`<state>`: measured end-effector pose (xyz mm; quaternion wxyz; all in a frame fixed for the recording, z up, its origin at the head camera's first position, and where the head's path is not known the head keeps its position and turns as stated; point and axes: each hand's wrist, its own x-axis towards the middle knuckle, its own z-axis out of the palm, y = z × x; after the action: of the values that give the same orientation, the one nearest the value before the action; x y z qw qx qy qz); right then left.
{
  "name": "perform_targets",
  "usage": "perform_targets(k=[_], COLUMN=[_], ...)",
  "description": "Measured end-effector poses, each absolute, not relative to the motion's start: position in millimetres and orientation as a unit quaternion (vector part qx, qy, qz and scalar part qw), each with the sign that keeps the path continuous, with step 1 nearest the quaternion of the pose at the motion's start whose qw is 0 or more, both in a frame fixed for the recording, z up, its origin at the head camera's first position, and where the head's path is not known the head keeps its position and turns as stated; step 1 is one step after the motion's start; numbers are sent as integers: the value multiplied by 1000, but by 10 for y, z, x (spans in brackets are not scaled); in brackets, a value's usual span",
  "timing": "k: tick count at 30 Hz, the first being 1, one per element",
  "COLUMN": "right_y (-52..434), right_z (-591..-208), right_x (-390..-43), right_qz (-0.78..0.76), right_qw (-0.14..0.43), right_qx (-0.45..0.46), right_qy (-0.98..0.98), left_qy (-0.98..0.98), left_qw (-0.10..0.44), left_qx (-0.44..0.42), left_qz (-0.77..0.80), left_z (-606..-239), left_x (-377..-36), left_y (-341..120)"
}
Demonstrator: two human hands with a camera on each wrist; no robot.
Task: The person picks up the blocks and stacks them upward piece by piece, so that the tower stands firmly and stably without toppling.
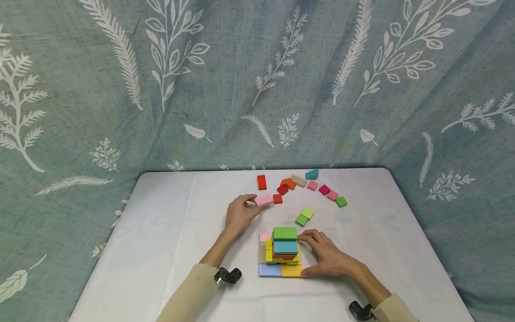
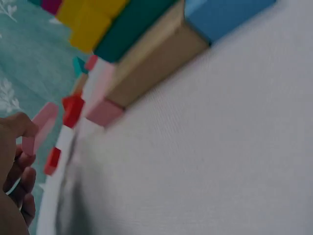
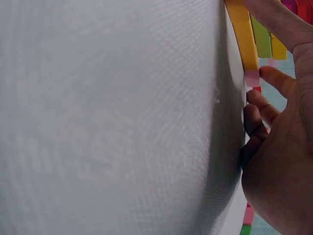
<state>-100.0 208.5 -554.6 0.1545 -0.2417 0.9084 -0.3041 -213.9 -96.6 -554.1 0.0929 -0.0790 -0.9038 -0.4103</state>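
Observation:
My left hand [image 1: 240, 215] pinches a pink block [image 1: 263, 201] between thumb and fingers, behind and left of the stack. In the left wrist view that pink block [image 2: 45, 120] stands out from the fingertips. A layered stack of coloured blocks has a green block [image 1: 284, 233] on top, then a light blue block [image 1: 285, 247], with yellow pieces lower down. At its base lie a blue block [image 1: 270, 270] and an orange-yellow block [image 1: 291, 271]. My right hand [image 1: 327, 256] rests along the stack's right side, fingers spread, thumb at the orange-yellow block's corner.
Behind the stack, loose blocks lie scattered in an arc: a red block [image 1: 262, 182], an orange block [image 1: 288, 183], a teal block [image 1: 311, 174], a green block [image 1: 341, 201] and several others. A leaf-patterned curtain [image 1: 257, 89] hangs past the white table's [image 1: 161, 250] far edge.

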Motion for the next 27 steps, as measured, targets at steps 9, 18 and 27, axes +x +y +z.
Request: perform_targets(k=[9, 18, 27], right_y=[2076, 2091, 2085], right_z=[-5535, -5553, -5553], right_x=[-984, -991, -992], right_qz=[-301, -302, -302], right_qw=[151, 154, 148], right_qx=[-239, -239, -245], right_qy=[911, 910, 909], left_qy=[-839, -800, -804], left_qw=[142, 120, 148], left_qx=[-207, -349, -404], left_qz=[-483, -473, -410], left_z=[-5074, -4825, -4976], left_x=[-1652, -1182, -1076], left_y=[-1029, -1005, -944])
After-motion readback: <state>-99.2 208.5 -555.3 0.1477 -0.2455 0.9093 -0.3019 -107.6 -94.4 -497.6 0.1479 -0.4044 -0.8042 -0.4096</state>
